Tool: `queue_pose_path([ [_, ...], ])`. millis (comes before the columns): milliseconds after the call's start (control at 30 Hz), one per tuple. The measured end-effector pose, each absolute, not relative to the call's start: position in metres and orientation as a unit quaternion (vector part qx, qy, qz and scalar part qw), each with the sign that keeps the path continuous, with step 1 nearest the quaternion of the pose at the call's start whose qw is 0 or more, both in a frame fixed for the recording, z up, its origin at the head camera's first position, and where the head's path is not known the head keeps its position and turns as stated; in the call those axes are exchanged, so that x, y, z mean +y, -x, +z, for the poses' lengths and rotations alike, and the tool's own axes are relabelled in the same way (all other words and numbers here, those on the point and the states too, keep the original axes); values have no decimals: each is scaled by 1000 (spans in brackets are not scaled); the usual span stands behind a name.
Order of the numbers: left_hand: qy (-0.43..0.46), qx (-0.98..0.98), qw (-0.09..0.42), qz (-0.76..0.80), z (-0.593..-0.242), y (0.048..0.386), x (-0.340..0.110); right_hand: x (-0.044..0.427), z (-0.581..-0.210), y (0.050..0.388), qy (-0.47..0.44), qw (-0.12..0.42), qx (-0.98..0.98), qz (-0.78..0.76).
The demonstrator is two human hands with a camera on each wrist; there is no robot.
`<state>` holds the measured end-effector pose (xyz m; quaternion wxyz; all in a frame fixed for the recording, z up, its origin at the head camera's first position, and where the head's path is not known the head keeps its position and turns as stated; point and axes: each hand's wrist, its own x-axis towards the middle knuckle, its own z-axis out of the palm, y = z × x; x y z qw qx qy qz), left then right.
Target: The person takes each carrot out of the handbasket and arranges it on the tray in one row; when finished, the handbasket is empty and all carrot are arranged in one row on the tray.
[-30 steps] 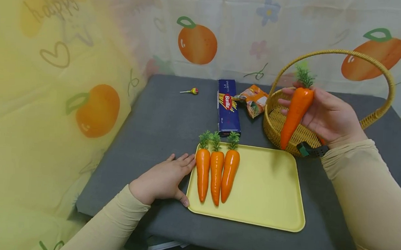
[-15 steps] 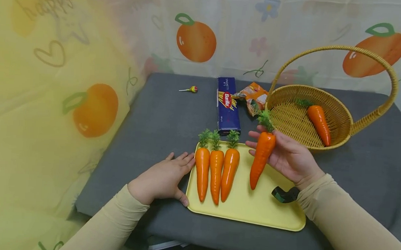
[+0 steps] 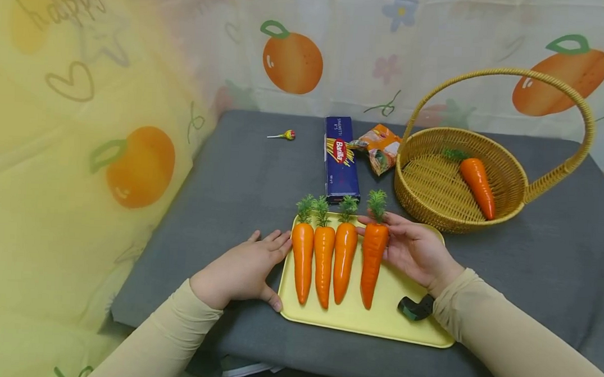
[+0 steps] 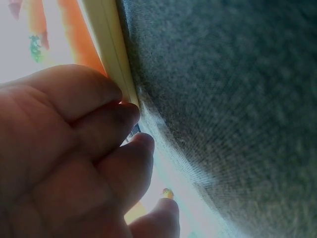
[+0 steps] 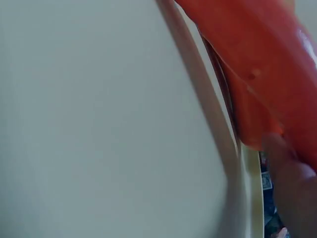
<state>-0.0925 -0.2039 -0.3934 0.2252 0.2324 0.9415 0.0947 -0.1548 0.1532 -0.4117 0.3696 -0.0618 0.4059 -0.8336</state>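
In the head view, my right hand (image 3: 420, 255) grips an orange carrot (image 3: 373, 262) with a feathery green top just over the yellow tray (image 3: 389, 321). Its fingers pass behind the carrot's upper end. The right wrist view has the carrot's smooth side (image 5: 262, 64) close up, slightly above the tray surface. Three similar carrots lie side by side at the tray's left: a left one (image 3: 302, 261), a middle one (image 3: 323, 265) and a right one (image 3: 345, 263). With fingers spread, my left hand (image 3: 240, 273) touches the tray's left edge.
A wicker basket (image 3: 417, 207) with a tall handle stands at the back right, one carrot (image 3: 478, 185) inside. Behind the tray lie a blue spaghetti box (image 3: 341, 173), an orange snack packet (image 3: 381, 147) and a lollipop (image 3: 288, 134). Patterned cloth hangs at the back and left.
My right hand has carried the carrot from over the basket leftward and down to the tray, beside the three carrots. The left hand stays at the tray's edge.
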Motion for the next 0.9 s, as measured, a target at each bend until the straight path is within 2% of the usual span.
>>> queue_pose_path([
  [300, -236, 942, 221, 90, -394, 93, -203, 155, -412, 152, 94, 351, 496, -789],
  [667, -237, 943, 216, 92, -395, 92, -205, 162, -408, 157, 147, 378, 554, -728],
  [900, -235, 942, 221, 93, -396, 92, -205, 172, -394, 160, 144, 382, 605, -684],
])
